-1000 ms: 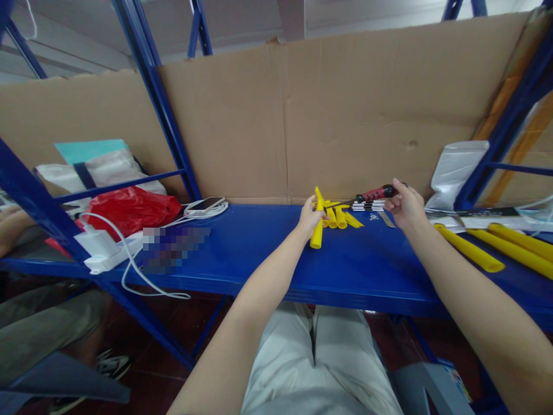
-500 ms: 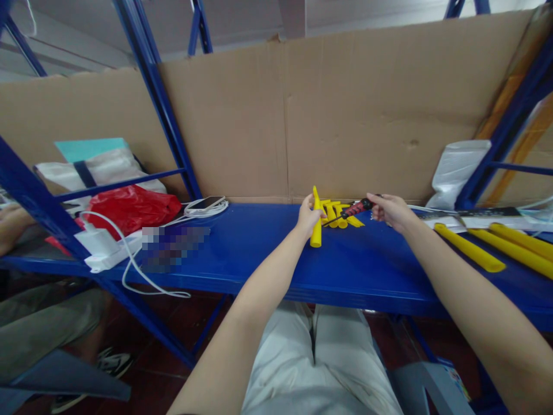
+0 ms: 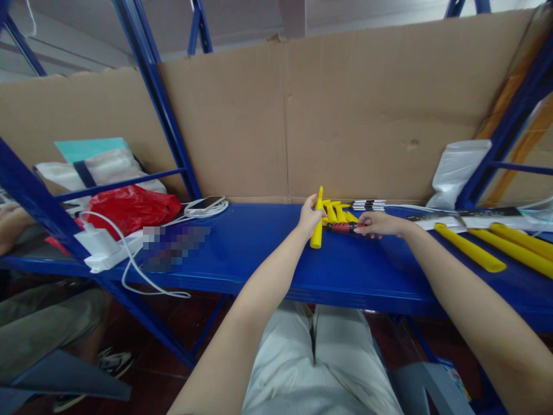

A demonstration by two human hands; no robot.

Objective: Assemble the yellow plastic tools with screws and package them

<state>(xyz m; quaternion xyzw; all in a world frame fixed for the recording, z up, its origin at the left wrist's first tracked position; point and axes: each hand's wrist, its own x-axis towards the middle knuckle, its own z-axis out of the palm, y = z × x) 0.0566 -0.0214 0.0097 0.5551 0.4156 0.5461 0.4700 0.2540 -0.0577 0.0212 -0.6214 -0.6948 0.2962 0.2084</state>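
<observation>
My left hand (image 3: 309, 216) grips a short yellow tube (image 3: 318, 222) and holds it upright, its lower end on the blue shelf (image 3: 259, 253). My right hand (image 3: 378, 223) holds a red-and-black-handled tool (image 3: 343, 227) low over the shelf, its tip pointing at the tube's side. Several short yellow tube pieces (image 3: 337, 212) lie just behind, near the cardboard back wall.
Long yellow tubes (image 3: 469, 248) lie at the right beside a white bag (image 3: 458, 170). A phone (image 3: 206, 203), white charger and cables (image 3: 108, 245) and a red bag (image 3: 129, 208) sit at the left. Another person's hand (image 3: 11, 222) and legs show at the far left.
My right hand picked the red-handled tool up from the back of the shelf and brought it left and down to the yellow tube. My left hand stayed in place.
</observation>
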